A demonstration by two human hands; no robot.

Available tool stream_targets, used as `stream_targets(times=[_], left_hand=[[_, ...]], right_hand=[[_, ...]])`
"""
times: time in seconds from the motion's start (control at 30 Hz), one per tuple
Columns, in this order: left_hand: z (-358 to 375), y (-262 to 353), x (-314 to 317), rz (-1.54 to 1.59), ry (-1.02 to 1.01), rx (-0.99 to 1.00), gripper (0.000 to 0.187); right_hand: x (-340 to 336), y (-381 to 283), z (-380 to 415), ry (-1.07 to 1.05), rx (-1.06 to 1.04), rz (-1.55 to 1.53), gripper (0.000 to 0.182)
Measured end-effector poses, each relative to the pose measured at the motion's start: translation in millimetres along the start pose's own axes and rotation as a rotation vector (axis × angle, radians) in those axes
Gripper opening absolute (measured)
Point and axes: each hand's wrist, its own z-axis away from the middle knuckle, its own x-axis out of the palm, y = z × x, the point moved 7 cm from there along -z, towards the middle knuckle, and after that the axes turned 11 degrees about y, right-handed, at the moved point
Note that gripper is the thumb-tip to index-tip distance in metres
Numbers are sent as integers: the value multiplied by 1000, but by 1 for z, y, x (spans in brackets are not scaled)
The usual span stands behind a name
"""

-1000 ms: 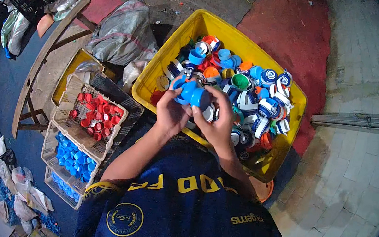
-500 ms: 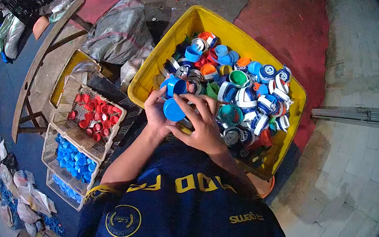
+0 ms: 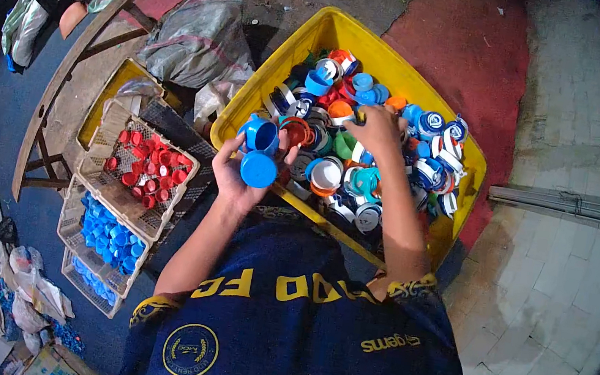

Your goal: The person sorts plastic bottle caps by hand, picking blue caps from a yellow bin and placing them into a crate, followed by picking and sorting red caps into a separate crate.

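"Numbers first: what are you counting?"

"I'm counting two blue caps (image 3: 258, 170) in the left hand (image 3: 233, 184), one yellow tub (image 3: 387, 62) and three pale crates (image 3: 114, 201)."

"What are the containers holding?"

"The tub is holding a jumble of mixed caps (image 3: 432, 172) in blue, white, orange, red and green, overlapping too much for me to count. One crate is carrying red caps (image 3: 151, 169); the other two are carrying loose blue ones (image 3: 109, 234)."

"And the held pair?"

"They're sitting above the tub's near left edge. The farther cap is showing its hollow mouth; the nearer is turning a smooth round face toward my camera."

"Fingers?"

"The left ones are curling around both caps. The right hand (image 3: 379, 128) is reaching over the heap beside an orange cap (image 3: 340, 109); I can't tell whether its fingers are gripping anything."
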Motion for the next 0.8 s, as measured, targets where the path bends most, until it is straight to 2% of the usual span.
stream_targets(times=[0.1, 0.2, 0.33, 0.37, 0.47, 0.5, 0.6, 0.63, 0.8], left_hand=[[3, -2, 1, 19, 6, -11, 47], [1, -1, 2, 25, 9, -6, 47], [0, 3, 1, 10, -4, 5, 48], [0, 4, 2, 11, -19, 0, 50], [-2, 9, 4, 5, -37, 9, 54], [-3, 10, 4, -2, -28, 29, 55], [-7, 10, 7, -8, -39, 23, 56], [-6, 9, 9, -12, -41, 25, 55], [-7, 5, 8, 7, -25, -4, 51]], right_hand=[[43, 9, -18, -278, -5, 89, 51], [55, 15, -26, -459, -12, 19, 48], [47, 19, -30, -444, -22, -306, 39], [42, 30, -28, -380, 27, -271, 32], [38, 46, -23, -228, 127, -311, 27], [22, 39, -20, -175, 174, -241, 23], [-12, 20, -13, 140, 135, -198, 19], [-15, 19, -13, 215, 54, -209, 16], [-72, 7, 9, 571, 50, -358, 13]])
